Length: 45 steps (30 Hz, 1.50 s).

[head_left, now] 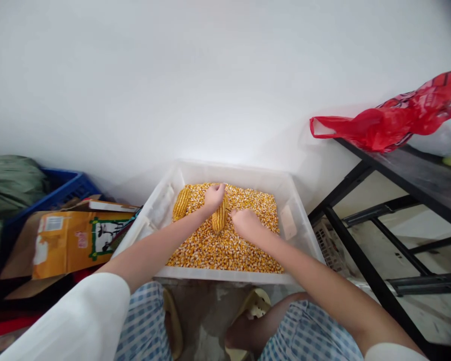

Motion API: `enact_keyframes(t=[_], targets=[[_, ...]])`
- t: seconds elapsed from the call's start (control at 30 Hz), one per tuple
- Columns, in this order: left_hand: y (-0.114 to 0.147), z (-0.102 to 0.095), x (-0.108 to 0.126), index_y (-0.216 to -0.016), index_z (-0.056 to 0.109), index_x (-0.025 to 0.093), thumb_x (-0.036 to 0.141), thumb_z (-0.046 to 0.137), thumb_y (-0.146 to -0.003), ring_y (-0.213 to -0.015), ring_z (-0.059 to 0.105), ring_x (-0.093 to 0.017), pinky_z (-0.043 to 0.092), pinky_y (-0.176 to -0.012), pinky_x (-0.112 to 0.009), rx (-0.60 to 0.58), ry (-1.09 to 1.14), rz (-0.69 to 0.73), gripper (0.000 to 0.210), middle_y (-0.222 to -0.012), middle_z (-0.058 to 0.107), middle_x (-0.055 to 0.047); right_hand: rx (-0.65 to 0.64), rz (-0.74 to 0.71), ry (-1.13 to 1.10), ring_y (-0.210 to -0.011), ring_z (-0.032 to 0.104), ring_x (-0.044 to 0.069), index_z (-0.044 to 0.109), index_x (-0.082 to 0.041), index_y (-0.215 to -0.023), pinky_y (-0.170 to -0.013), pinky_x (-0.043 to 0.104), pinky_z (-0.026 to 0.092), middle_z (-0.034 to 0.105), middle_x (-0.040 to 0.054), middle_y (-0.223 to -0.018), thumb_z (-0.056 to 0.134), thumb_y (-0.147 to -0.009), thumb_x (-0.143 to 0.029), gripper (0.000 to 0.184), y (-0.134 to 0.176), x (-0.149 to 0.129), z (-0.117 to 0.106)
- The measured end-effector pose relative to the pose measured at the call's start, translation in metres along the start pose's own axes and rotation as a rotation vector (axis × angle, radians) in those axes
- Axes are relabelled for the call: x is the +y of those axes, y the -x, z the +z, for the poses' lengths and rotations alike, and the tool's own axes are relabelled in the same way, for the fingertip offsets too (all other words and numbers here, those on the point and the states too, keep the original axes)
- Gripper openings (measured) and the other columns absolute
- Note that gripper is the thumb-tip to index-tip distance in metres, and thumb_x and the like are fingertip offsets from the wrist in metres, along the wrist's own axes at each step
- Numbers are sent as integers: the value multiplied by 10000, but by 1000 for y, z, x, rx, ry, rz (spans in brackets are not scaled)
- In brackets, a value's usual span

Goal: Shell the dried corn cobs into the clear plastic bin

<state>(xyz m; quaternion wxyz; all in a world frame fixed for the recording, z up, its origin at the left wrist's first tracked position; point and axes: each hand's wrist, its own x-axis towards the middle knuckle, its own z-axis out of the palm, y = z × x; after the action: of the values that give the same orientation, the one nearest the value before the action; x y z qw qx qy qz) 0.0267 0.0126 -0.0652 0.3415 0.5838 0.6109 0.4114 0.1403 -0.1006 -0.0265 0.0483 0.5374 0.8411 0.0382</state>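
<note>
A white plastic bin (pixel 304 225) holds a deep layer of loose corn kernels (pixel 225 255). My left hand (pixel 214 195) is closed round the upper end of a yellow corn cob (pixel 218 219), whose lower end points toward me, low over the kernels. Just right of that cob is my right hand (pixel 246 224), its fingers curled in; what they hold, if anything, is hidden. Another full corn cob (pixel 181 204) lies on the kernels at the bin's left side.
On the left, a cardboard box (pixel 71 245) leans by a blue crate (pixel 67 190) with a green sack (pixel 15 183). To the right stands a black metal-framed table (pixel 417 173) with a red plastic bag (pixel 391 123) on it. Behind the bin rises a white wall (pixel 210 90).
</note>
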Motion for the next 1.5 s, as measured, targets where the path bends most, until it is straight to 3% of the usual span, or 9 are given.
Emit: enact_keyframes(t=[0.27, 0.43, 0.6, 0.73, 0.87, 1.1, 1.2, 1.3, 1.5], targets=[[-4, -3, -7, -568, 580, 142, 441, 342, -742, -548, 489, -154, 319, -523, -235, -8, -21, 63, 420, -505, 511, -17, 103, 71, -128, -738, 616, 201, 598, -132, -844, -656, 265, 429, 649, 113, -781, 283, -918, -227, 337, -4, 5, 12], [-4, -2, -8, -542, 545, 145, 442, 356, -738, -523, 458, -139, 294, -500, -226, 17, -31, 82, 403, -479, 465, -1, 30, 25, -34, -733, 605, 209, 571, -106, -929, -661, 274, 413, 639, 131, -779, 354, -875, -165, 231, -2, -2, 12], [2, -1, -4, -522, 525, 147, 413, 352, -750, -513, 449, -127, 279, -494, -220, -7, -39, 139, 391, -461, 436, 16, 14, -4, -98, -744, 588, 188, 604, -122, -875, -681, 250, 374, 636, 131, -805, 308, -906, -224, 315, -2, 9, 2], [13, 6, 2, -539, 559, 142, 395, 324, -771, -526, 471, -123, 299, -519, -219, -87, -30, 229, 416, -478, 481, 11, -28, -58, -253, -589, 523, 128, 617, -125, -719, -558, 218, 313, 618, 80, -690, 361, -901, -284, 351, -4, 37, -7], [24, 14, 8, -556, 588, 138, 398, 296, -792, -530, 473, -120, 314, -540, -222, -189, -41, 317, 457, -494, 505, 6, -108, -125, -446, -428, 342, 74, 585, -106, -592, -451, 211, 214, 463, -18, -470, 426, -864, -315, 378, -5, 63, -7], [33, 23, 12, -559, 605, 134, 451, 282, -808, -522, 455, -118, 331, -566, -228, -361, -40, 390, 516, -481, 490, 9, -288, -169, -634, -418, 336, 67, 642, -101, -718, -439, 196, 205, 428, -49, -460, 474, -821, -277, 264, -5, 81, -7], [27, 22, 10, -558, 610, 131, 466, 297, -799, -537, 463, -121, 349, -596, -231, -377, -20, 365, 517, -493, 510, 3, -234, -172, -580, -417, 328, 67, 628, -105, -662, -441, 201, 200, 428, -45, -449, 464, -831, -293, 302, -5, 78, -8], [16, 16, 7, -566, 613, 129, 476, 303, -790, -546, 488, -129, 368, -606, -239, -361, 57, 263, 516, -513, 550, -15, -93, -145, -487, -442, 357, 73, 607, -106, -621, -457, 208, 210, 474, -23, -479, 454, -846, -305, 337, -5, 68, -8], [2, -2, 2, -552, 581, 139, 466, 341, -760, -481, 496, -136, 393, -545, -252, -318, 223, 33, 456, -495, 564, -33, 26, -106, -380, -551, 477, 97, 629, -132, -722, -517, 210, 260, 608, 29, -661, 419, -880, -279, 300, -3, 52, -14]])
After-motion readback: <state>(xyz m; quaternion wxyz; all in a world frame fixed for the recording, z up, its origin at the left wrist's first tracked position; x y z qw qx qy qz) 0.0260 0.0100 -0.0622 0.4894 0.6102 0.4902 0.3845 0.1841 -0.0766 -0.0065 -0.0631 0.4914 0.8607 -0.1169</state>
